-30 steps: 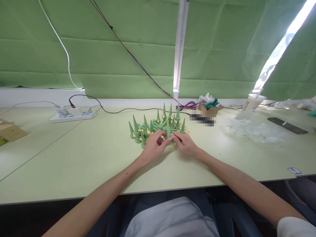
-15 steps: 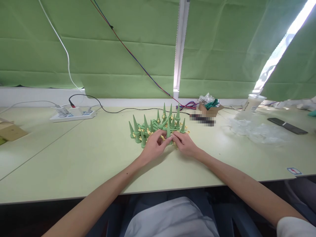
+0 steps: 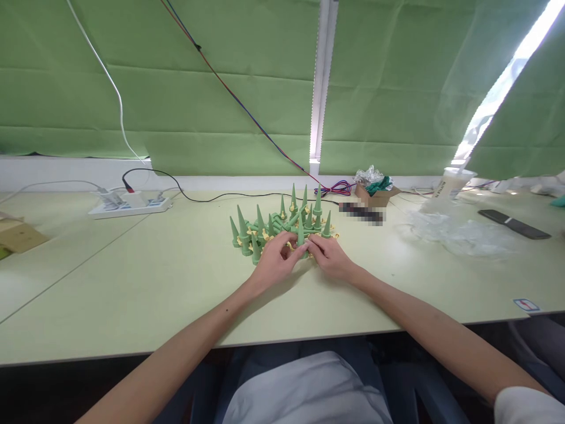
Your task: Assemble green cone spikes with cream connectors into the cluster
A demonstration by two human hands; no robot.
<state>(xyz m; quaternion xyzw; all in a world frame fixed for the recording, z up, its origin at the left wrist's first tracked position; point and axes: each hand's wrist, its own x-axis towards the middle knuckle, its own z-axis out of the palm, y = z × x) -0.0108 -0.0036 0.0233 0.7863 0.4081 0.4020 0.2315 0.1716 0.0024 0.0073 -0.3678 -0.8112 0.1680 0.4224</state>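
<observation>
An upright green cone point(image 3: 301, 232) stands at the front of a cluster of similar cones with small yellow pieces around them. My left hand point(image 3: 279, 255) has its thumb and fingers closed around the lower part of this cone. From the right, my right hand point(image 3: 329, 255) touches the same spot, fingers pinched together at the cone's base; whatever they hold is too small to make out. Green tube-like pieces point(image 3: 278, 222) lie among the cones behind my hands. Another green cone point(image 3: 242, 227) stands upright at the cluster's left side.
A white power strip point(image 3: 130, 206) lies at the back left, near a cardboard piece point(image 3: 20, 234). Behind the cones runs a black cable. To the right are an open box point(image 3: 373, 197), a cup point(image 3: 449, 185), clear plastic point(image 3: 459, 234) and a dark flat object point(image 3: 514, 224).
</observation>
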